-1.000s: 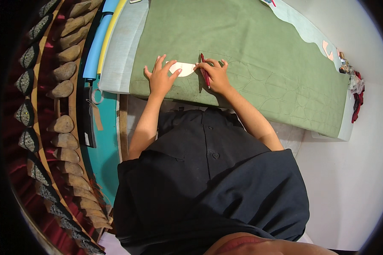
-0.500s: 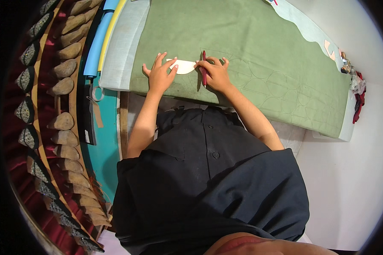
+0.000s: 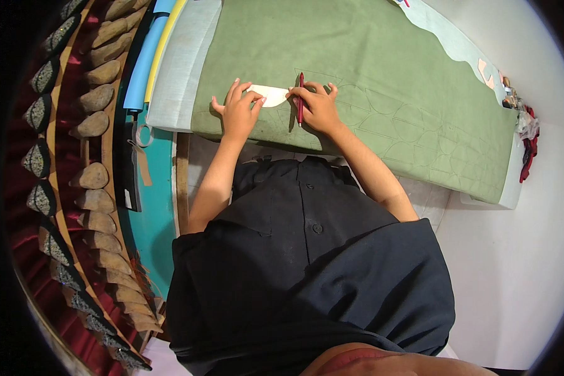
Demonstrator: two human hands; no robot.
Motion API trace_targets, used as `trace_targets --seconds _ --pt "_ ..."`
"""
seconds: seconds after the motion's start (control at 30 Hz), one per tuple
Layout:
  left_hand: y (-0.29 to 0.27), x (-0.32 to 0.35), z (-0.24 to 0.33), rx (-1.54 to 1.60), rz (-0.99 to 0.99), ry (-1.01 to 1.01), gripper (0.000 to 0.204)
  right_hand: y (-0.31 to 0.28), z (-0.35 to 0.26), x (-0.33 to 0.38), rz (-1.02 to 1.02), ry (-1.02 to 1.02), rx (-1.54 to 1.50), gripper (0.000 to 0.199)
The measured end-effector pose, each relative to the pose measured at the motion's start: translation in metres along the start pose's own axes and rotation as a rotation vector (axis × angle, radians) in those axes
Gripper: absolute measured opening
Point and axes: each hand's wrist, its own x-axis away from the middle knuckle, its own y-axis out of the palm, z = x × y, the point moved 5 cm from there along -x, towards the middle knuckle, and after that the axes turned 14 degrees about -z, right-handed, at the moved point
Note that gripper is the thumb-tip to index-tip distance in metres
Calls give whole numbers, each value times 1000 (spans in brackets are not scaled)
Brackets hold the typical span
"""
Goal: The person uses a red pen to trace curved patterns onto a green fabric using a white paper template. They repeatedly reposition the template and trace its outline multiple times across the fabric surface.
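A small cream pattern piece (image 3: 273, 97) with a curved lower edge lies at the near side of a green sheet of leather or cloth (image 3: 276, 41). My left hand (image 3: 237, 114) has its thumb and index finger pinched at the piece's left part, the other fingers spread. With my right hand (image 3: 320, 113) I hold a dark red pen (image 3: 301, 97), roughly upright in the picture, between the fingers. The right fingertips also touch the piece's right corner. To the right of my hands, thin drawn outlines of curved shapes cover the sheet.
On the left stand racks of wooden shoe lasts (image 3: 93, 125) and dark, glittery shoes (image 3: 39, 113). Blue and yellow rolls (image 3: 145, 69) lie beside the table. A tape ring (image 3: 145, 135) rests on a teal surface (image 3: 156, 207). Small pieces and bags (image 3: 526, 125) sit at the far right.
My left thumb and index finger have closed together on the pattern piece, which has shifted very slightly. The right hand with the pen has hardly moved.
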Motion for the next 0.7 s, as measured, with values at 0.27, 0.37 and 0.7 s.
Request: trace_targets --seconds 0.27,0.37,0.7 --pt "-4 26 31 -149 -33 29 41 -1 0 0 7 6 -17 23" --pt "1 34 33 -164 -103 19 55 0 0 0 -25 19 -24 20" --pt "6 42 31 -191 -115 77 49 -2 8 -1 117 111 -161 24"
